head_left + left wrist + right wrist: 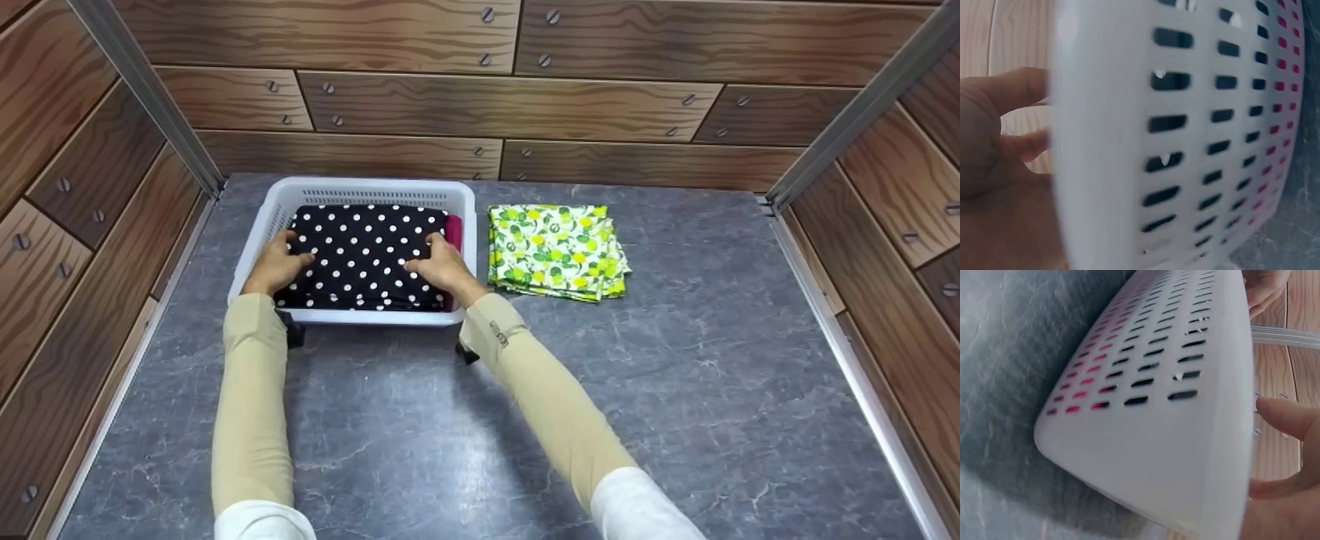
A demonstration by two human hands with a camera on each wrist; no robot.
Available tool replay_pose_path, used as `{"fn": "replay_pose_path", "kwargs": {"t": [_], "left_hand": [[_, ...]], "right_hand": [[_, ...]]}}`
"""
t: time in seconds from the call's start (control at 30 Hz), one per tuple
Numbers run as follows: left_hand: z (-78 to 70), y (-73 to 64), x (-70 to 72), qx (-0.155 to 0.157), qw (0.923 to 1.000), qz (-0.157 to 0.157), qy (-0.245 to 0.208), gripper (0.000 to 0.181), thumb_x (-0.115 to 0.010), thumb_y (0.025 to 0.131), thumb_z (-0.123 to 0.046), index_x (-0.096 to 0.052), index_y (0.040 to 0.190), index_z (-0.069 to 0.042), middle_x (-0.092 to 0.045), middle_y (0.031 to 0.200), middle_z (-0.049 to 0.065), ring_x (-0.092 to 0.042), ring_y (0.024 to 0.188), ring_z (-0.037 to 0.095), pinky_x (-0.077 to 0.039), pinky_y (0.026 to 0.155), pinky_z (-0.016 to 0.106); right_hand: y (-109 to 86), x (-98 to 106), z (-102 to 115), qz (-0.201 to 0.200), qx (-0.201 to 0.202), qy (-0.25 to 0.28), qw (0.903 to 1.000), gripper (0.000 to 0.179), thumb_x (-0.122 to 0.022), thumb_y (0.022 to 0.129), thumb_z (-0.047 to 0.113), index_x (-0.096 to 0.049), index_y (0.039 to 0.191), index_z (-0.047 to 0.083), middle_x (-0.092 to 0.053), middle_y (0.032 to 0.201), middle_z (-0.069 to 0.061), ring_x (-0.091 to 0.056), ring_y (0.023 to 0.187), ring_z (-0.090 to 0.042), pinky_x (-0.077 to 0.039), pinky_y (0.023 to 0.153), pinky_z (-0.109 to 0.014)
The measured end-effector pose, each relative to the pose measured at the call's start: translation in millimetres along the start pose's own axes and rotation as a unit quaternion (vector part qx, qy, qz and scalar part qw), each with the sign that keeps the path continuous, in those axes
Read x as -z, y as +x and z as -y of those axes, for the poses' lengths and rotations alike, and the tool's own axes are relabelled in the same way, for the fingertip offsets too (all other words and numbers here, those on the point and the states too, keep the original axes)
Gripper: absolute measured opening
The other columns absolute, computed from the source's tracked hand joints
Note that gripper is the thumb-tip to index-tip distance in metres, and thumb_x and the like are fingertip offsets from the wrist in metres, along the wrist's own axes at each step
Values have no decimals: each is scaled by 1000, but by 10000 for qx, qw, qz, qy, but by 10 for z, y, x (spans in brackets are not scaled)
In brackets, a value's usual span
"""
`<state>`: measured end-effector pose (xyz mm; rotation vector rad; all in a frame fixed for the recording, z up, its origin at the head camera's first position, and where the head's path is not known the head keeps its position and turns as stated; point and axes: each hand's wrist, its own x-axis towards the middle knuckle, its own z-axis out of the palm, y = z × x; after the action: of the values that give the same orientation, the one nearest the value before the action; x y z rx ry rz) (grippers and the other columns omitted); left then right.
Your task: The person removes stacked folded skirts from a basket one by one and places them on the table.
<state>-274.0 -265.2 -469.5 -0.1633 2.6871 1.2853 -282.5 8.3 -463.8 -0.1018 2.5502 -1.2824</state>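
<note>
A folded black cloth with white polka dots [367, 251] lies flat in a white plastic basket [352, 318]. My left hand [274, 266] reaches over the near left of the basket and touches the cloth's left side. On the opposite side, my right hand [442, 268] rests on the cloth's right edge, thumb spread from the fingers. Some fingertips are hidden by the cloth and basket. Both wrist views mostly show the basket's slotted wall [1100, 135], with the left thumb and fingers behind its rim and the right hand [1292, 461] beyond it.
Crimson fabric [454, 232] shows beneath the black cloth at the right. A folded lemon-print cloth [555, 251] lies just right of the basket on the grey marbled surface [697, 360]. Wood-patterned panels [510, 105] and metal posts [142, 90] enclose the surface.
</note>
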Motion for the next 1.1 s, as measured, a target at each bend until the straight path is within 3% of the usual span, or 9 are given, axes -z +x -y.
{"fn": "replay_pose_path", "kwargs": {"t": [0.13,0.27,0.4,0.5,0.6,0.67,0.73,0.87,1.1], "left_hand": [[92,3,-52,176,9998,-53,43,68,-53,99,-11,-19,153,12,-30,153,40,-29,142,50,-23,119,55],[164,2,-113,203,9991,-221,302,67,-54,99,-14,-22,153,11,-35,150,38,-37,137,49,-29,115,54],[219,8,-145,247,9983,-472,249,65,-56,97,-14,-29,151,11,-47,140,38,-64,99,36,-52,90,42],[247,18,-163,345,9979,-537,147,65,-58,97,-15,-30,150,11,-55,129,37,-62,70,22,-53,68,32],[243,29,-188,343,9980,-484,229,67,-59,97,-18,-30,151,10,-52,135,37,-66,97,33,-53,91,39],[231,39,-207,283,9980,-443,354,69,-58,97,-20,-29,152,8,-46,143,36,-53,124,44,-40,109,49],[223,49,-221,144,9979,-465,425,69,-59,96,-19,-29,152,8,-39,151,34,-36,140,48,-24,118,54],[234,52,-228,-52,9965,-649,533,68,-60,93,-17,-33,150,10,-41,149,35,-37,139,49,-25,118,53],[288,-4,-219,-10,9929,-1085,484,59,-61,94,-14,-41,144,11,-45,144,35,-41,136,47,-29,116,51]], "right_hand": [[8,-59,-37,45,-228,401,9989,67,-73,90,17,-42,146,-4,-49,147,-25,-48,132,-35,-39,112,-42],[15,-117,-102,130,-346,771,9963,62,-72,91,16,-46,144,-3,-51,144,-22,-53,121,-34,-46,101,-41],[17,-141,-138,167,-298,1214,9920,56,-71,91,12,-50,141,-2,-53,141,-21,-52,102,-26,-47,80,-33],[25,-146,-152,202,-282,1501,9881,53,-71,90,10,-53,139,-2,-53,139,-21,-48,94,-21,-40,69,-28],[35,-154,-175,208,-327,1653,9855,52,-71,90,8,-54,138,-2,-53,138,-21,-47,89,-20,-38,65,-26],[39,-164,-193,154,-379,1700,9846,52,-72,89,8,-55,137,-2,-54,135,-20,-48,86,-18,-40,65,-25],[43,-177,-212,77,-440,1811,9824,52,-72,88,8,-56,136,-2,-55,133,-19,-48,83,-16,-40,65,-24],[36,-219,-228,-31,-471,2005,9786,52,-73,87,6,-57,136,0,-56,131,-18,-49,79,-16,-40,62,-25],[16,-296,-238,-212,-374,2188,9748,50,-73,85,1,-61,133,2,-56,136,-16,-50,76,-13,-42,63,-21]]}}
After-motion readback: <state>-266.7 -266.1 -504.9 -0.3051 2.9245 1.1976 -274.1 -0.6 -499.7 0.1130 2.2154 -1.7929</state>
